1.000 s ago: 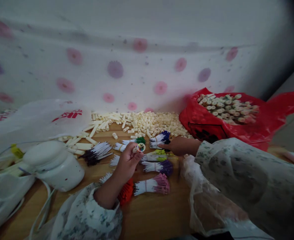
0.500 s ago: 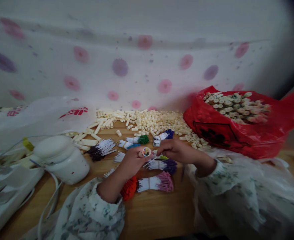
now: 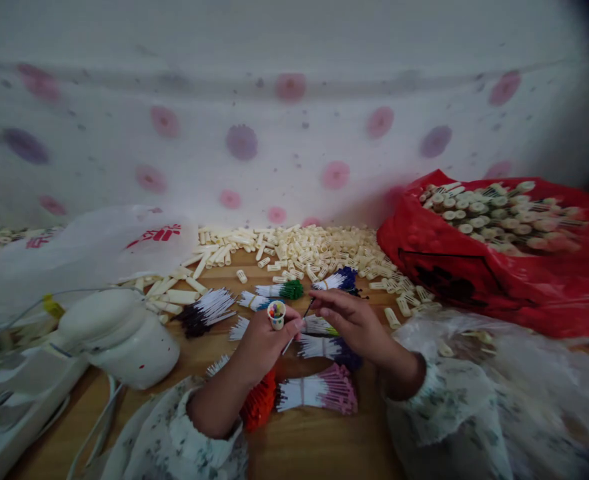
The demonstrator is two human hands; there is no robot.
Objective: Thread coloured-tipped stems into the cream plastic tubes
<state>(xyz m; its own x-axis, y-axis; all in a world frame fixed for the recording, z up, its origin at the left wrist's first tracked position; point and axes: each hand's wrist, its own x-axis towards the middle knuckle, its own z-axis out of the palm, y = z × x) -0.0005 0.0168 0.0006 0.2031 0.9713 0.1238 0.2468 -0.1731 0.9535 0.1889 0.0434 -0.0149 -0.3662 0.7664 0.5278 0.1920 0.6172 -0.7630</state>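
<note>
My left hand is closed around a cream plastic pen barrel, its open mouth facing up with several coloured tips inside. A thin pen refill, white with a dark end, slants between my hands; its lower part lies at my left thumb and fingers. The fingertips of my right hand close on its dark upper end. Below and around my hands lie banded refill bundles: pink, purple, orange-red, yellow-green, green, blue, dark blue and black.
Cream plastic parts are heaped along the back. A red bag full of cream-ended pieces stands at right, above a clear plastic bag. At left are a white jar-shaped appliance, its cable and a white bag.
Both hands have come slightly nearer to me. The barrel has shifted left, and its side now shows. My right fingers are straighter, with the dark-ended refill visible between the hands.
</note>
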